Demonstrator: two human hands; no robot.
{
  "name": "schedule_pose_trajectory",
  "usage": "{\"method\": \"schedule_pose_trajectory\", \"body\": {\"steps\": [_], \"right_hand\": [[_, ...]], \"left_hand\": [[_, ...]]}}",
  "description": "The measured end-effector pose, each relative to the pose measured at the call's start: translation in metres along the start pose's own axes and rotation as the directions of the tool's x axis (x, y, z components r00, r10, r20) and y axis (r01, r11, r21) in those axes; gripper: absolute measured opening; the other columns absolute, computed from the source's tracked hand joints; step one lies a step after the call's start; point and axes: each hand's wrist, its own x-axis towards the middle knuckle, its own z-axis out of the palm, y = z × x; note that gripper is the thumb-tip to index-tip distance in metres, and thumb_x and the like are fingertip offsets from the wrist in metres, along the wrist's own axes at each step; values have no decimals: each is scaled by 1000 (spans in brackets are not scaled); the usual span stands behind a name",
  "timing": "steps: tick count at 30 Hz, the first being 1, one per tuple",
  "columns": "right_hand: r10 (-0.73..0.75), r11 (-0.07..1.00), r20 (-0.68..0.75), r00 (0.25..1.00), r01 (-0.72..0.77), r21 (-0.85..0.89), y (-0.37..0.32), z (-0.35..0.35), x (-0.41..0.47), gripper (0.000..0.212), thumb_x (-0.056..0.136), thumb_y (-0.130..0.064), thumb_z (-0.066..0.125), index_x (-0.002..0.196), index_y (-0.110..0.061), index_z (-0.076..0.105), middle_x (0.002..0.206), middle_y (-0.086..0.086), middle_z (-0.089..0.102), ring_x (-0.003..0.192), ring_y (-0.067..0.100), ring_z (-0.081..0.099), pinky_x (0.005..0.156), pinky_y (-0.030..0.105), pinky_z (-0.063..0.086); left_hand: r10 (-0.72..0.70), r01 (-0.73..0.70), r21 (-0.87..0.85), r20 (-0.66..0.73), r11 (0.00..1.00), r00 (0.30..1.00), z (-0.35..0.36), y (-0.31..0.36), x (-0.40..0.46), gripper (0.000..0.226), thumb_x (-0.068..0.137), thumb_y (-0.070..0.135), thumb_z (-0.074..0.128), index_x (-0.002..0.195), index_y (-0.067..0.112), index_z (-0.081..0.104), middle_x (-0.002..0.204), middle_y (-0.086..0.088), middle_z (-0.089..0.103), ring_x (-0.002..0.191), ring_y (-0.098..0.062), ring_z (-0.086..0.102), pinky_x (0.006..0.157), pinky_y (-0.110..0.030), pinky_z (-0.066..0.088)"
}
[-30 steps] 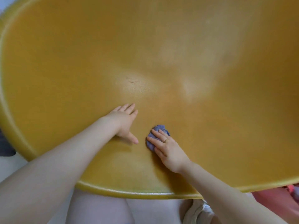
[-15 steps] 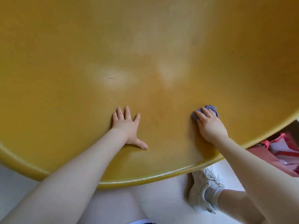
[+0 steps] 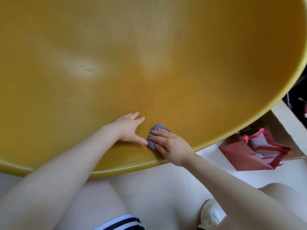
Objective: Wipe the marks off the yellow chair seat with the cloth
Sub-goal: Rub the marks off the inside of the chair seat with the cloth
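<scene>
The yellow chair seat (image 3: 191,90) is a big curved shell that fills most of the view. A small reddish mark (image 3: 88,69) sits inside a pale patch at its left middle. My right hand (image 3: 169,143) presses a crumpled blue-grey cloth (image 3: 153,141) flat against the seat near the front rim, fingers spread over it. My left hand (image 3: 128,128) lies flat on the seat just left of the cloth, fingers apart, thumb almost touching the cloth.
A red paper bag (image 3: 245,155) with red handles stands on the floor at the right under the seat rim, beside a pale cardboard box (image 3: 282,117). My knees and a white shoe (image 3: 213,214) are below the rim on the white floor.
My right hand has slid the cloth left along the front of the seat, back up to my left thumb. The left hand stayed planted. The view has shifted toward the right.
</scene>
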Motion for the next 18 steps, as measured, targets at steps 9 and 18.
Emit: {"method": "schedule_pose_trajectory", "body": {"steps": [9,18], "right_hand": [[368,801,-236,900,-435,-411,134,-84,7,40,98,-34,29,136,-23,34,153,2,21,141,22,14,113,40,12],[49,964,-93,994,-71,-255,82,-37,-10,37,87,-18,37,119,-13,55,136,13,49,127,36,41,98,45,36]], "left_hand": [[-253,252,-87,-9,964,967,7,38,11,100,73,69,56,149,29,4,158,-3,-11,145,-24,-4,118,-40,12],[-335,325,-111,-80,939,939,18,60,-2,89,83,55,56,150,21,7,158,-1,-4,146,-20,-3,117,-35,7]]}}
